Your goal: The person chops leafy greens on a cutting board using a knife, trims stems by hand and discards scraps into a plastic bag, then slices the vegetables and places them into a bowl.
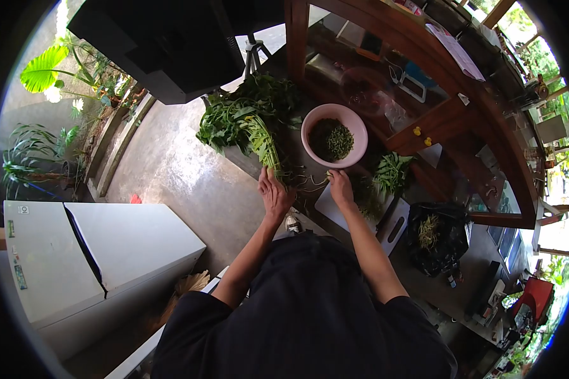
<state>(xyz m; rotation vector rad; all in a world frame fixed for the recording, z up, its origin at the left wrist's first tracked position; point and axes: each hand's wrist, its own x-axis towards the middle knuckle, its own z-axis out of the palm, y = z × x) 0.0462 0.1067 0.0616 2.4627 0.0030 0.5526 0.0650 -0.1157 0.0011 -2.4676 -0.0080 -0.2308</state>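
Observation:
My left hand (275, 194) is closed around the stem ends of a bunch of leafy greens (260, 142), whose leaves spread away toward the back of the table. To its right, my right hand (340, 188) is pinched just in front of a pink bowl (360, 142); a thin strand shows by its fingertips, but what they hold is too small to name. Chopped green pieces (340, 143) lie inside the bowl. A white cutting board (332, 211) is under my right forearm, with some greens on it. More leaves (393, 172) lie right of the bowl.
A black plastic bag (449, 249) with pale roots (428, 233) on it is at the right. Behind the bowl stands a wooden glass-fronted cabinet (417, 136). A white refrigerator (133, 237) is at the left. A large black object (164, 50) and a tripod (253, 54) stand at the back.

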